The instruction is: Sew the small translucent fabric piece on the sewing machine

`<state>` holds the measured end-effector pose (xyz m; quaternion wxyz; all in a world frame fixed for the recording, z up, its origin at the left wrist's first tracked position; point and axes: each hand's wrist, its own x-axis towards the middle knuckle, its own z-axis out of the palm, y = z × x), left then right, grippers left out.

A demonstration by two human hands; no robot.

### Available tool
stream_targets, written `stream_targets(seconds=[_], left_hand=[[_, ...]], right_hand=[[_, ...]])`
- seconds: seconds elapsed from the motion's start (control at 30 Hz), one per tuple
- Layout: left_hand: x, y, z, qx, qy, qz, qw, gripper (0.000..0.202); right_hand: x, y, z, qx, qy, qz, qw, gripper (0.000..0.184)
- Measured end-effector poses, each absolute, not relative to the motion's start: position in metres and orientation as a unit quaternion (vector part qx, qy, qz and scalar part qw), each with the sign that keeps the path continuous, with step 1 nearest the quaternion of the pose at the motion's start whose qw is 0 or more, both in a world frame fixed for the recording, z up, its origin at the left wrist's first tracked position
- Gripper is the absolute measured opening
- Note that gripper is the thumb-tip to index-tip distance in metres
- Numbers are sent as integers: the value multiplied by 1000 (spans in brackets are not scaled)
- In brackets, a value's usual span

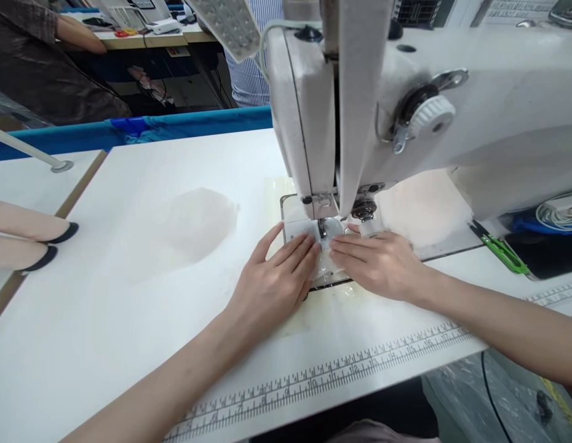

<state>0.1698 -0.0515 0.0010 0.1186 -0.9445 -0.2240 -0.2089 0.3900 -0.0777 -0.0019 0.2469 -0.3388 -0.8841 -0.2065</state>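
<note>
My left hand [279, 277] lies flat on the sewing machine's metal plate [299, 229], fingers stretched toward the presser foot [321, 229]. From the other side, my right hand [381, 261] rests with its fingers extended and close together, their tips just right of the foot. The sewing machine [304, 123] stands over both hands. Something thin and clear or whitish shows between the hands, too faint to name. Under the machine's arm lies a pale pinkish piece [424, 203], apparently fabric. A faint beige oval patch [198, 224] shows on the white table left of my hands.
Green-handled thread snips [505, 251] lie at the right beside a dark tray [553, 252]. A printed ruler [313, 384] runs along the table's front edge. Two pale padded rods with black ends [59, 234] reach in from the left. Other people [41, 67] are beyond the blue-edged table.
</note>
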Motion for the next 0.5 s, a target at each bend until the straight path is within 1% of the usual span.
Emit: stream_targets(seconds=[0.17, 0.5], left_hand=[[171, -60, 5, -947, -212, -219, 99, 28], [172, -50, 0, -940, -231, -217, 125, 28]], right_hand=[[391, -81, -2, -322, -886, -220, 250, 17], [388, -75, -6, -341, -880, -234, 233, 21]])
